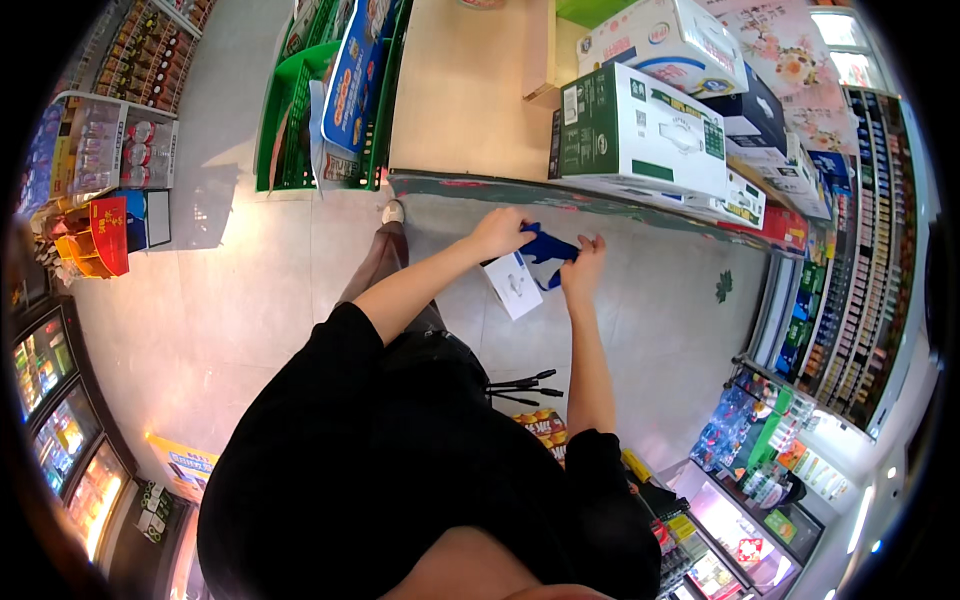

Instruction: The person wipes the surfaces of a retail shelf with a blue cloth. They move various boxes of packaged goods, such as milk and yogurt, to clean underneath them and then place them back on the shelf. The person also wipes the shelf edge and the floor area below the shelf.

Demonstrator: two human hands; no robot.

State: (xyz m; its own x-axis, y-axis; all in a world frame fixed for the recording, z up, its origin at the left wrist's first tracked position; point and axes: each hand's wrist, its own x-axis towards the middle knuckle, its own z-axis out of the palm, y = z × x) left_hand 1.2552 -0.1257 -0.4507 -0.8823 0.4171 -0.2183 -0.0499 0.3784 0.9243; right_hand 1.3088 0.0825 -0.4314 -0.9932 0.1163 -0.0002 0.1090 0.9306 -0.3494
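Observation:
My left hand (501,234) grips one end of a dark blue piece (551,246), which looks irregular in outline; I cannot tell whether it is cardboard or cloth. At its other end, my right hand (585,268) has hold of it, with some fingers raised. Just below and between the hands is a white carton (514,286) with a printed picture and a small blue mark. Whether the blue piece is joined to this carton, I cannot tell. Both hands are above the tiled floor, in front of a wooden display table (457,112).
Drink cartons, among them a green and white one (645,127), are stacked on the table's right part. Green plastic baskets (300,97) hold packaged goods at its left. Stocked shelves (855,262) line the right. Water bottle packs (142,154) stand at far left.

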